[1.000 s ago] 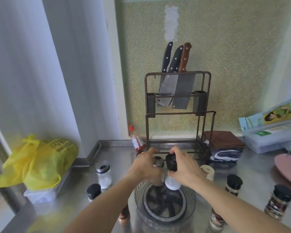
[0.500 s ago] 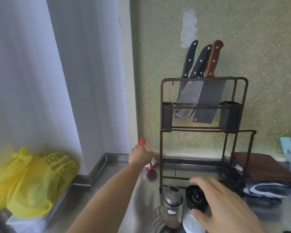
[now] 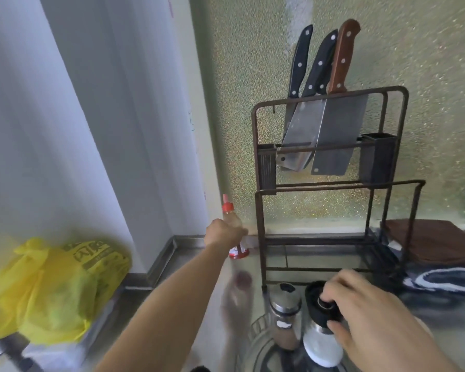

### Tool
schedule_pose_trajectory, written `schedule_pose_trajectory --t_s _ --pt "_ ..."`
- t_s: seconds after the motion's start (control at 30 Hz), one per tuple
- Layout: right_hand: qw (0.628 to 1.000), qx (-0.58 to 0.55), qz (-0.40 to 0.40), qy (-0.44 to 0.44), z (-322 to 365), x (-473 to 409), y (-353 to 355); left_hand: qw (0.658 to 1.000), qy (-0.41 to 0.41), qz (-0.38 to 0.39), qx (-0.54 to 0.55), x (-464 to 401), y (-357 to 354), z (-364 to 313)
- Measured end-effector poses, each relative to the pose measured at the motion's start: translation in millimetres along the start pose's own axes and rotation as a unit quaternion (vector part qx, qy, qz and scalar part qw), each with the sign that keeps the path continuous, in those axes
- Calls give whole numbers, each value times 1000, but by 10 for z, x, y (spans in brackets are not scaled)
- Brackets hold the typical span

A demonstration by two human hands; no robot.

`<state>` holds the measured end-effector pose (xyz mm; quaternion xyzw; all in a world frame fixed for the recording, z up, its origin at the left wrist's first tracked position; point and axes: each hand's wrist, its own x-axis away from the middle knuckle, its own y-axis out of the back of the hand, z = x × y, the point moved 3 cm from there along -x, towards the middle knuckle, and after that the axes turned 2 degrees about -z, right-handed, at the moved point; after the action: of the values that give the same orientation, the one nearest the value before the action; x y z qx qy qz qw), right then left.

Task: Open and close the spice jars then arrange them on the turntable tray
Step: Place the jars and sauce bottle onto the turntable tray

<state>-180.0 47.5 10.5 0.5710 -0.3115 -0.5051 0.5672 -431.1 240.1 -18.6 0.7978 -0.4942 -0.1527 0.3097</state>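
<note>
My left hand [image 3: 223, 233] is stretched out to the back of the counter and grips a clear bottle with a red cap [image 3: 232, 224] beside the rack's left post. My right hand [image 3: 365, 312] rests on the black lid of a white-filled spice jar [image 3: 321, 342], fingers around the lid. That jar stands on the turntable tray [image 3: 255, 345] at the bottom edge. Next to it on the tray stands a steel-topped jar of brown spice [image 3: 285, 320]. Most of the tray is cut off by the frame.
A brown metal rack [image 3: 261, 210] holding three knives stands against the glittery wall behind the tray. A yellow plastic bag [image 3: 54, 288] lies at the left. A folded brown cloth [image 3: 435, 237] and a dark cloth lie at the right.
My left hand left the tray, reached to the back and took hold of the red-capped bottle. My right hand came back onto the black lid. The view tilted up and moved closer.
</note>
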Motion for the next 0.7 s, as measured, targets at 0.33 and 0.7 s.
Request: schedule_pose_trajectory --t_s 0.33,0.7 --pt "998 68 -8 -15 198 100 -28 995 -92 -4 49 1370 1149 -33" --pt "999 25 -28 -16 180 170 -18 977 -179 89 -74 2333 892 207"
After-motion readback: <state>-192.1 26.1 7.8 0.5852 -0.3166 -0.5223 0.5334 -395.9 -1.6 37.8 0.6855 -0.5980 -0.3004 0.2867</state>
